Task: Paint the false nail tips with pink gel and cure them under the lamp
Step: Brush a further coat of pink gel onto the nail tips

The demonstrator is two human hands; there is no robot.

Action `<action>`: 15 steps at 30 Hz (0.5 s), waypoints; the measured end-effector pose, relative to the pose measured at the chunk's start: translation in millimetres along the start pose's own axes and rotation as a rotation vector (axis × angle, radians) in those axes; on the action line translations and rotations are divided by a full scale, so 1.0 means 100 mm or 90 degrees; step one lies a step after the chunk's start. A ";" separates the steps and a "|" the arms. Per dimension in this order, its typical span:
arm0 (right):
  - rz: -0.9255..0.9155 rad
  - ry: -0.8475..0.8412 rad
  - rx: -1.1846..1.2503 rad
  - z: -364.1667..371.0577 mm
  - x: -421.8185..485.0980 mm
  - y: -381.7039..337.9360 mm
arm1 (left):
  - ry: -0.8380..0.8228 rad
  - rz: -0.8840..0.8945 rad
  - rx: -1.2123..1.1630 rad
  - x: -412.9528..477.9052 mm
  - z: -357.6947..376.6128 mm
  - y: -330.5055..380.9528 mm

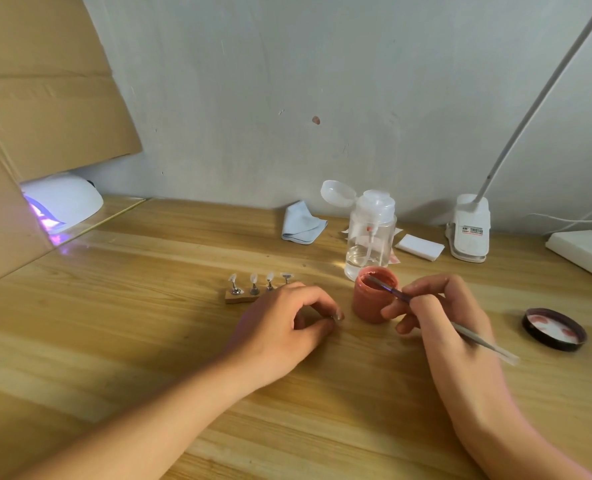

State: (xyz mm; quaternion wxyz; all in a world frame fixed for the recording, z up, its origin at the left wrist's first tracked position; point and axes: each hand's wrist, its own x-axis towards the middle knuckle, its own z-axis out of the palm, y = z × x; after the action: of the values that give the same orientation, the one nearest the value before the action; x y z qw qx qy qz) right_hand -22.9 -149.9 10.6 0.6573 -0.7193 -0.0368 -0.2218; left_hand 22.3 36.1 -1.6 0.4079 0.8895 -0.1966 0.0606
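Note:
Several clear false nail tips point(253, 278) stand on metal pegs in a small wooden holder point(236, 299) at the middle of the table. My left hand point(284, 323) rests just right of the holder with its fingers curled, and thumb and forefinger pinch a small nail tip peg point(337, 316) that is mostly hidden. An open jar of pink gel point(367, 306) stands between my hands. My right hand point(439, 313) grips a thin brush point(481, 342) like a pen, with the bristle end dipped in the jar's mouth. The white curing lamp point(66, 199) glows violet at the far left.
The jar's dark lid point(554, 329) lies upside down at the right. Behind the jar stand a clear pump bottle point(370, 233), a folded blue cloth point(301, 221) and white pads point(420, 247). A clip desk lamp point(469, 230) and power strip point(585, 251) sit far right. Cardboard point(45, 98) leans over the curing lamp.

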 end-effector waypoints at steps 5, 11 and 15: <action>-0.026 -0.026 0.048 0.00 -0.02 -0.07 | 0.002 -0.001 -0.004 0.00 0.00 -0.01; -0.046 -0.103 0.028 0.09 -0.10 -0.11 | 0.008 0.002 -0.006 0.00 0.00 -0.01; -0.034 -0.090 0.006 0.08 -0.11 -0.10 | 0.008 -0.010 -0.009 0.00 0.00 0.00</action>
State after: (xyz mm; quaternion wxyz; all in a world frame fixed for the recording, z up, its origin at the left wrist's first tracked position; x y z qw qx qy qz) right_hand -33.5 -138.4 15.3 0.6501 -0.7290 -0.1032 -0.1877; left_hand 22.6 36.5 -1.6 0.4160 0.8878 -0.1872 0.0614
